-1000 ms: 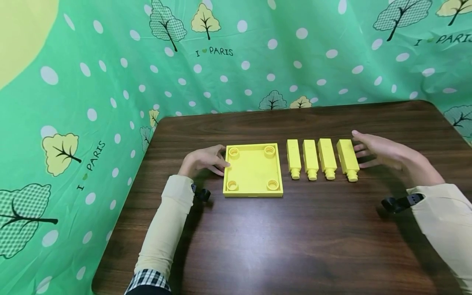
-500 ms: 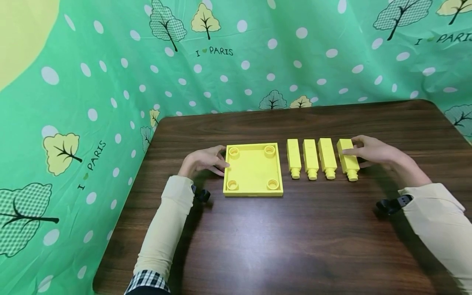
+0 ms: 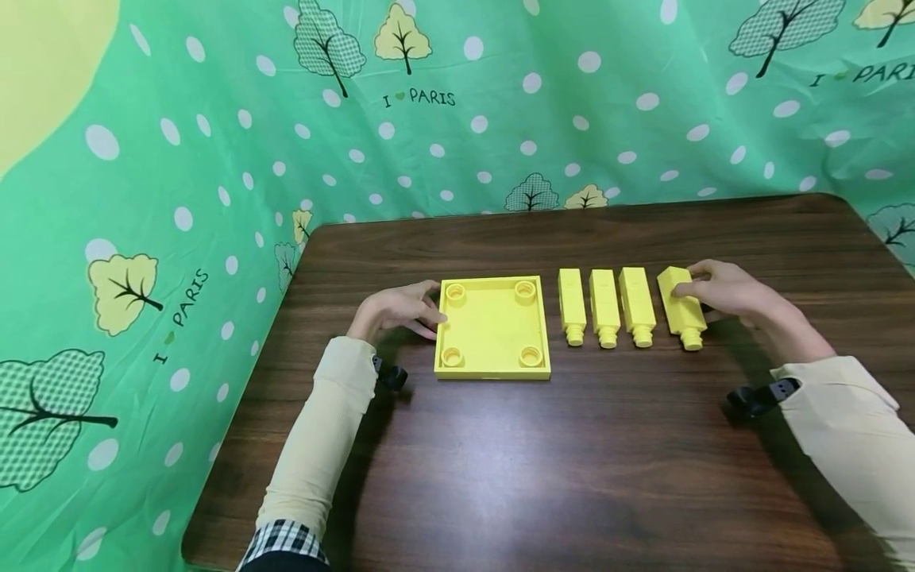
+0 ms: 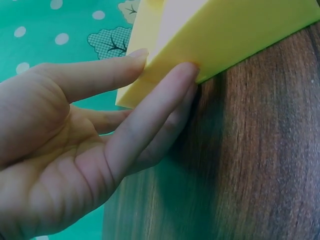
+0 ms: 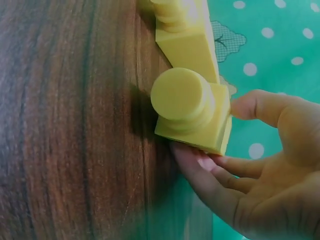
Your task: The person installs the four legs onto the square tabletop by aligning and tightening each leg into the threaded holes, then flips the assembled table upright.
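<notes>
Left wrist view: yellow tray (image 4: 240,40) cut off, upper right. Head view, right half: right grip (image 3: 732,292) partly hidden by yellow block (image 3: 681,311).

On the dark wood-grain table (image 3: 493,461) we see a yellow tray (image 3: 493,330) beside a row of yellow blocks (image 3: 636,302)

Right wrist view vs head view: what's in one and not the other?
Only right wrist: the palm of the right hand.
Only head: the left hand touching the yellow square tray, plus its round corner sockets.
Both: the right hand's fingers gripping a yellow, square-sided, round-pegged block, a second yellow block beside it, the dark wood-grain table and the green, white-dotted cloth.
</notes>
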A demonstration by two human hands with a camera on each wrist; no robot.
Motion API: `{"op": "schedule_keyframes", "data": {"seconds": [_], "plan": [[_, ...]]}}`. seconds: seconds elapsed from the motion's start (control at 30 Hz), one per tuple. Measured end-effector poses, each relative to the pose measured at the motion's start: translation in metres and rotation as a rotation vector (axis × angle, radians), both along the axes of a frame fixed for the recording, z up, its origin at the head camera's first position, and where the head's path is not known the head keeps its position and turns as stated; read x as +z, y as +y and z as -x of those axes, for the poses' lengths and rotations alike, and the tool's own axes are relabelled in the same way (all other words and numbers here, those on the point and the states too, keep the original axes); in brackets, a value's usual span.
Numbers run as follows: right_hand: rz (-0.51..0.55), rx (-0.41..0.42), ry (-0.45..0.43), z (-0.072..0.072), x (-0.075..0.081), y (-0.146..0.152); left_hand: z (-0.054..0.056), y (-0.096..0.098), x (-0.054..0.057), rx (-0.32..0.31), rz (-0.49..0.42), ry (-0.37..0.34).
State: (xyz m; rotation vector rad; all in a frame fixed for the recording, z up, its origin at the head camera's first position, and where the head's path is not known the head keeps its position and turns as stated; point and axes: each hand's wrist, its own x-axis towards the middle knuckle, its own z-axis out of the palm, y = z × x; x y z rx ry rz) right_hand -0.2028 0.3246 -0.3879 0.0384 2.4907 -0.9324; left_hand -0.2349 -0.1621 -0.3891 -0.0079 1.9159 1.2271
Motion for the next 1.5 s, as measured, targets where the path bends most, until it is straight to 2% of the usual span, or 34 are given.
{"op": "schedule_keyframes", "data": {"seconds": [0.3,0.57,0.87,1.0,1.23,1.33,1.5], "plan": [[0.159,-0.132,0.026,0.0,0.0,0.002,0.001,-0.003,-0.001,-0.005,-0.013,-0.018],[0.234,-0.191,0.138,0.0,0.016,-0.01,0.002,-0.002,-0.002,-0.007,-0.001,-0.009],[0.373,-0.26,0.306,-0.004,0.04,-0.045,0.001,0.0,0.002,-0.017,0.012,-0.02],[0.454,-0.274,0.388,-0.008,0.05,-0.064,0.002,-0.001,0.003,-0.018,0.013,-0.025],[0.762,-0.26,0.468,-0.012,0.061,-0.094,0.003,0.001,0.004,-0.025,0.018,-0.033],[0.787,-0.236,0.503,-0.01,0.062,-0.105,0.003,0.001,0.005,-0.022,0.02,-0.036],[0.749,-0.205,0.532,-0.005,0.061,-0.122,0.003,0.002,0.004,-0.027,0.027,-0.04]]}}
